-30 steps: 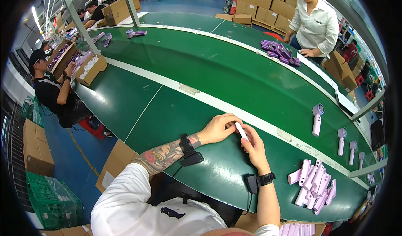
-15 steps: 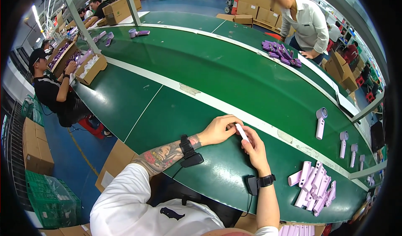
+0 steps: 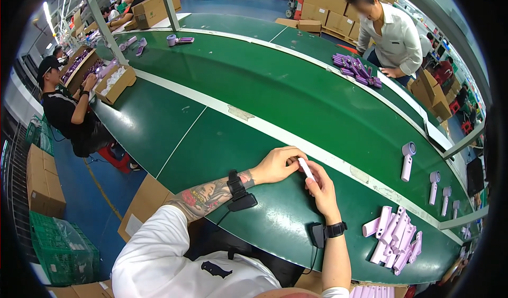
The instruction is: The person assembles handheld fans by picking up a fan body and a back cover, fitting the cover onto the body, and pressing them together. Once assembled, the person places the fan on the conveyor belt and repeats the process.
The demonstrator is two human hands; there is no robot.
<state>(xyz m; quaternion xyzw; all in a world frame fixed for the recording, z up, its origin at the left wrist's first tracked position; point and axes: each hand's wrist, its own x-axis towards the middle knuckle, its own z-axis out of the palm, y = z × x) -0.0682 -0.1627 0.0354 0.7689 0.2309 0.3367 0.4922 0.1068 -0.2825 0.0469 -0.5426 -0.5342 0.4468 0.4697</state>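
A slim, pale pink plastic handle piece (image 3: pixel 306 168) is held between my two hands above the green bench, tilted with its upper end leaning left. My left hand (image 3: pixel 279 164) has its thumb and fingertips pinched together at the upper end. My right hand (image 3: pixel 321 191) wraps its fingers behind the piece, with the thumb pressed on the lower part. Fingers hide much of it. To the right of my right hand lies a heap of similar pale pink handle pieces (image 3: pixel 396 237) on the bench.
Several lilac handheld fans (image 3: pixel 407 163) lie on the green conveyor belt (image 3: pixel 254 94) beyond a white rail. Across it, a person in a white shirt (image 3: pixel 394 33) stands by a pile of purple parts (image 3: pixel 353 68). At left, a seated person (image 3: pixel 69 105) works beside an open carton (image 3: pixel 115 86).
The fans on the belt have shifted slightly to the right and nearer. The person across has lowered their head. My hands keep nearly the same hold on the handle piece.
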